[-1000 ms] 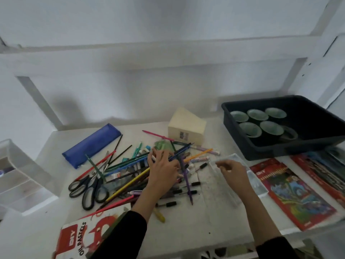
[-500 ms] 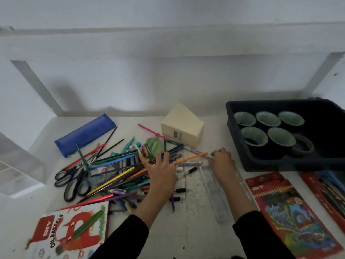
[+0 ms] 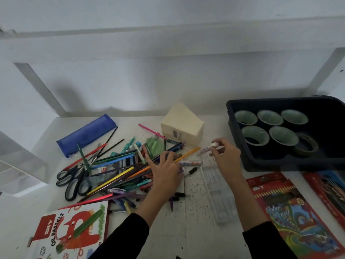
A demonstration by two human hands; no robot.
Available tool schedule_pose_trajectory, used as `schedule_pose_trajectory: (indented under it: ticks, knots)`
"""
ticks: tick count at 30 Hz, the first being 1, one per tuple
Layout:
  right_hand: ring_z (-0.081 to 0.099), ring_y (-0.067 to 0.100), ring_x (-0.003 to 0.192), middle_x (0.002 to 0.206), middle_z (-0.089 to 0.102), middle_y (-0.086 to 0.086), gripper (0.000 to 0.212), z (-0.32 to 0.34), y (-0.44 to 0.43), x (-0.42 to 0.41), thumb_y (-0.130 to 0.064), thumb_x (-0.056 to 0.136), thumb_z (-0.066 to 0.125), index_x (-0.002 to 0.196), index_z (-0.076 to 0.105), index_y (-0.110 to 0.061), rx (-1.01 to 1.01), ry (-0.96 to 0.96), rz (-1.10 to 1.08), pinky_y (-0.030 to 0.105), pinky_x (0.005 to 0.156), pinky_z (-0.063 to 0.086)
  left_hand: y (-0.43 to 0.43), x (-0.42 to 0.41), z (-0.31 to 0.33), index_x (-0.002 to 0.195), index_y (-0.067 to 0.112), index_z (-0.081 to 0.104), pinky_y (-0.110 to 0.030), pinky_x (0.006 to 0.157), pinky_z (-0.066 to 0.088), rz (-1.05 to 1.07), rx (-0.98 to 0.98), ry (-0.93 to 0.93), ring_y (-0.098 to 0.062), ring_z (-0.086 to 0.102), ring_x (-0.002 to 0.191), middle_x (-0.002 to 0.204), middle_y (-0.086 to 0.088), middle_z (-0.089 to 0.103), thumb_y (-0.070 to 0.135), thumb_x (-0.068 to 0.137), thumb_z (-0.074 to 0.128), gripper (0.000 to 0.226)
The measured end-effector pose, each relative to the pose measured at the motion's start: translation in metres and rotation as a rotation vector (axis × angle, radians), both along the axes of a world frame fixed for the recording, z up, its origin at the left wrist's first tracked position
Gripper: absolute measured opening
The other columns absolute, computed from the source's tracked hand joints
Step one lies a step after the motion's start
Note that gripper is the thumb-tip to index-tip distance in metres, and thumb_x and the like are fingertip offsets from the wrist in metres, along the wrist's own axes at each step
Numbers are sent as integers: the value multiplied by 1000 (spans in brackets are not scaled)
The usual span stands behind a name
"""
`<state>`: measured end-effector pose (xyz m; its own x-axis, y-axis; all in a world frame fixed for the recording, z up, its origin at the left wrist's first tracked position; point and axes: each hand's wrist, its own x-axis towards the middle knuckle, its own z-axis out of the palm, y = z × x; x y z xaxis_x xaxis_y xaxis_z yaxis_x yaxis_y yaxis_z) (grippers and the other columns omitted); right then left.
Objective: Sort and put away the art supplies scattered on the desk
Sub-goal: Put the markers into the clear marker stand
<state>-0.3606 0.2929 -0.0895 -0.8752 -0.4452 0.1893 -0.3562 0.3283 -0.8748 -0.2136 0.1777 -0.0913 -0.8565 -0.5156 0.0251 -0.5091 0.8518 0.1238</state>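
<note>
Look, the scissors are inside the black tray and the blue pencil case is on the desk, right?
Not quite. The head view shows the scissors lying on the desk, left of the pencil pile, not inside the black tray, which holds rolls of tape. The blue pencil case is on the desk.

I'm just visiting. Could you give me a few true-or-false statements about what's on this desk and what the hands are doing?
1. The right hand pinches a pale marker. True.
2. The black bin holds rolls of tape. True.
3. The scissors are in the bin. False: they lie on the desk, left of the pile of pens and pencils.
4. The left hand is curled in a fist. False: its fingers are spread on the pile.
5. The blue pencil case lies at the back left of the desk. True.
</note>
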Motion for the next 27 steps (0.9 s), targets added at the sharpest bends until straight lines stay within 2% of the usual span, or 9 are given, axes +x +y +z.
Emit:
schedule_pose_trajectory:
  ticks: [3,5,7,9,10,13,18,23,27]
  knots:
    - [67,9,67,81,66,3,20,13,2,9,2,87,59,98,59,-16,-127,-19,6,24,60,56,-5,-3,2,95,24,72,-57,110,-6,25,165,327,-11,42,121,114,12,57,34,85,66,16]
    - [69,11,70,83,65,-1,23,19,3,14,2,87,58,102,60,-15,-163,8,7,28,64,58,-9,-3,5,89,21,72,-51,109,15,58,261,508,-12,51,108,101,10,63,29,82,70,11]
    - [69,10,72,88,64,-4,23,25,2,19,0,87,60,105,60,-14,-173,46,21,31,67,58,-13,-1,11,89,17,72,-38,97,39,52,325,672,-13,54,94,93,5,66,20,79,75,12]
    - [68,7,75,92,66,-4,20,35,0,31,-5,88,60,106,60,-13,-196,60,40,28,69,57,-17,6,21,96,12,71,-12,82,43,38,500,777,-3,56,85,93,0,67,11,80,73,16]
    - [68,6,76,93,67,-1,17,41,-2,38,-7,89,60,105,60,-12,-225,52,49,25,69,57,-19,11,26,98,13,70,-5,76,42,44,578,809,3,58,82,92,2,67,10,82,72,17]
    - [69,8,76,93,69,3,12,55,-17,66,-8,89,59,100,60,-14,-350,21,108,22,69,56,-32,29,39,101,23,64,-8,72,48,67,615,910,5,62,81,88,11,65,11,84,68,21]
    - [70,10,76,83,68,-9,15,63,-62,117,-5,91,58,95,60,-20,-423,30,257,24,72,56,-67,87,58,101,16,63,-12,66,49,34,408,1050,-2,61,81,91,6,63,6,86,66,19]
    - [70,15,77,90,69,4,20,75,-125,189,-3,91,56,98,60,-21,-458,11,470,33,74,58,-115,178,74,96,16,63,-12,61,45,230,358,1136,0,62,70,81,7,66,10,89,64,10]
    - [70,12,80,93,70,1,17,85,-170,247,-3,89,59,101,60,-15,-472,18,622,29,76,57,-149,252,89,96,23,59,-5,64,44,364,270,1170,7,60,76,88,17,63,10,89,63,15]
